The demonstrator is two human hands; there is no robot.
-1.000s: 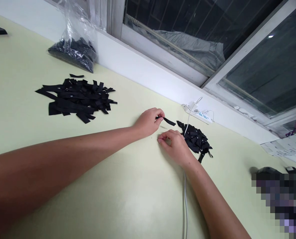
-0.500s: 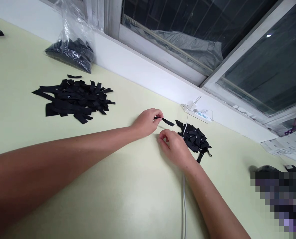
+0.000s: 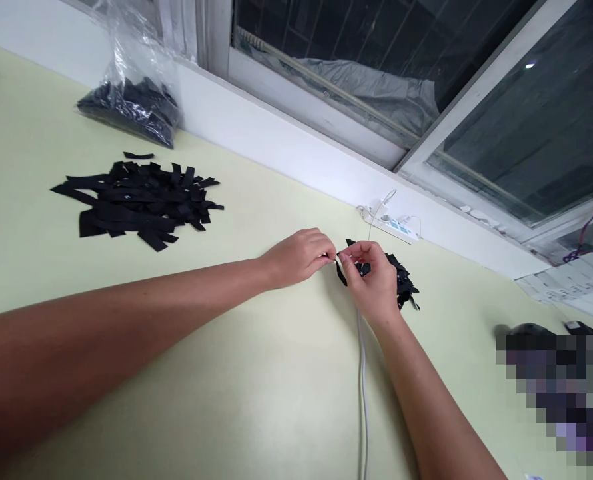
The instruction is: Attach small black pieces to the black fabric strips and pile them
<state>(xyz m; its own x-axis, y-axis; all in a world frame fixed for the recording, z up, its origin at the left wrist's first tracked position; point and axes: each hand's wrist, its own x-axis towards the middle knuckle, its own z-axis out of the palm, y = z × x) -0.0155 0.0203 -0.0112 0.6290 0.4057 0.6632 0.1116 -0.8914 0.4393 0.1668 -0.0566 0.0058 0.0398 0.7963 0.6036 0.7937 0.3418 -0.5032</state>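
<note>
At worktop (image 3: pixel 256 400) centre, left hand (image 3: pixel 299 257) and right hand (image 3: pixel 374 280) are meeting fingertip to fingertip, both pinching one black strip (image 3: pixel 341 272); small black pile (image 3: pixel 404 283) is lying at 3 o'clock.

Left arm: I reach it bare across from lower left, forearm outstretched.
Left hand (image 3: pixel 301 257): my fingertips pinched together.
Right hand (image 3: pixel 371 277): knuckles up, fingertips pinched, meeting my left.
</note>
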